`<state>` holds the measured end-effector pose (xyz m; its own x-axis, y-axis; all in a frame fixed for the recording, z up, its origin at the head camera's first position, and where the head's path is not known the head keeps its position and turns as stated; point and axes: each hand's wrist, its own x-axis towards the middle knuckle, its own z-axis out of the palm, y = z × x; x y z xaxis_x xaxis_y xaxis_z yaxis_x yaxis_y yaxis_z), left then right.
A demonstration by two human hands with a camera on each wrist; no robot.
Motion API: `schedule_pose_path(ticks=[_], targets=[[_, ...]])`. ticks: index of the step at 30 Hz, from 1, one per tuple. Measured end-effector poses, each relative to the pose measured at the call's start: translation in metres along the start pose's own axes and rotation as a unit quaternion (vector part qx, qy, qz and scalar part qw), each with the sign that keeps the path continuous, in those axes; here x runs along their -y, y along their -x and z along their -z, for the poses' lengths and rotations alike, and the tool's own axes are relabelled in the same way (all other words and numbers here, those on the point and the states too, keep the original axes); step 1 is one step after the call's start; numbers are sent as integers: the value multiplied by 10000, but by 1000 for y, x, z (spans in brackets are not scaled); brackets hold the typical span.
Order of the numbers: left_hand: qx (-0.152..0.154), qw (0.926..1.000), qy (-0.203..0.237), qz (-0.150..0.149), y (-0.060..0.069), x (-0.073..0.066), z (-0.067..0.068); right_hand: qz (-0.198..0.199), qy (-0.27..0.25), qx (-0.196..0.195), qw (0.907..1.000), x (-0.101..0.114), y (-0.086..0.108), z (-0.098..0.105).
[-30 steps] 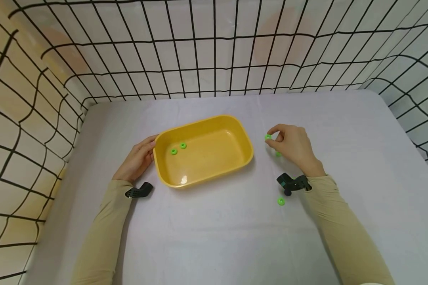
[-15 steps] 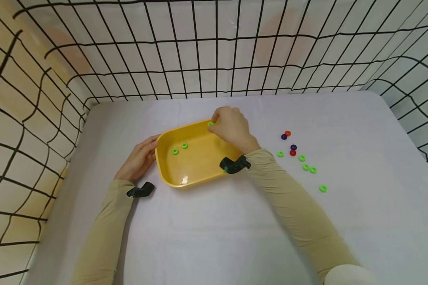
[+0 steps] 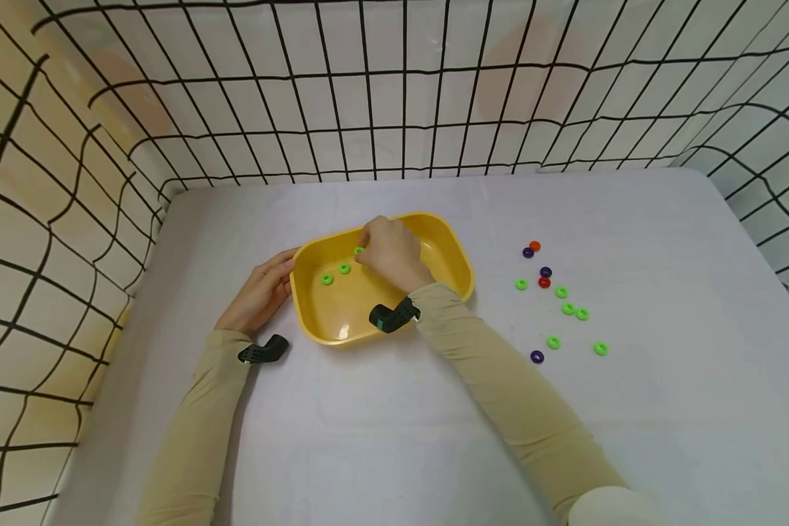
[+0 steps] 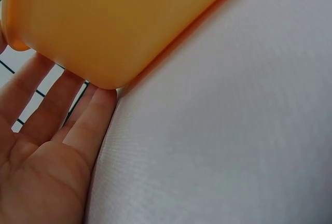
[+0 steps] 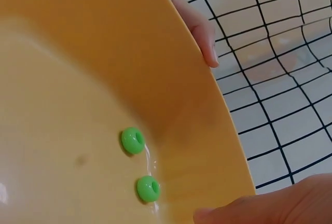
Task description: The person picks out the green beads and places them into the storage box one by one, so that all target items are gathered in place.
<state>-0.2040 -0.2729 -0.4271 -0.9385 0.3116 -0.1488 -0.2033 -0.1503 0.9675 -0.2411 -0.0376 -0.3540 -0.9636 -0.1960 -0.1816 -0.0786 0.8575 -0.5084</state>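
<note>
A yellow tray [image 3: 448,252] stands on the white table. My left hand [image 3: 255,296] touches its left end; in the left wrist view the fingers [image 4: 88,125] lie fairly straight against the outer wall. My right hand [image 3: 394,254] is over the inside of the tray and pinches a green ring-shaped bead [image 3: 359,250] between thumb and fingertips. Two more green beads lie on the tray floor by its left end, one upper bead [image 5: 133,140] and one lower bead [image 5: 148,189] in the right wrist view. The pinched bead does not show in that view.
Right of the tray lie several loose green beads [image 3: 568,308], some purple beads [image 3: 537,356], a red bead [image 3: 544,282] and an orange bead [image 3: 535,246]. A black wire grid [image 3: 404,131] stands along the back and both sides of the table [image 3: 381,431].
My right hand has moved left from the loose beads to over the tray, carrying a pinched green bead. The beads its arm covered now show. My left hand has stayed at the tray.
</note>
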Motion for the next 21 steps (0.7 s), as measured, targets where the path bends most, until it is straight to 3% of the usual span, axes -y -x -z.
schedule_pose_path(ticks=[6, 12, 21], targets=[[-109, 9999, -1, 131, 0, 1, 0, -23, 144, 380, 9992, -1, -6, -2], [-146, 9998, 4, 137, 2, 1, 0, 362, 374, 739, 9959, -3, -12, -6], [-39, 10000, 53, 72, 1, -1, -1, 626, 502, 785, 9937, -5, -12, -6]])
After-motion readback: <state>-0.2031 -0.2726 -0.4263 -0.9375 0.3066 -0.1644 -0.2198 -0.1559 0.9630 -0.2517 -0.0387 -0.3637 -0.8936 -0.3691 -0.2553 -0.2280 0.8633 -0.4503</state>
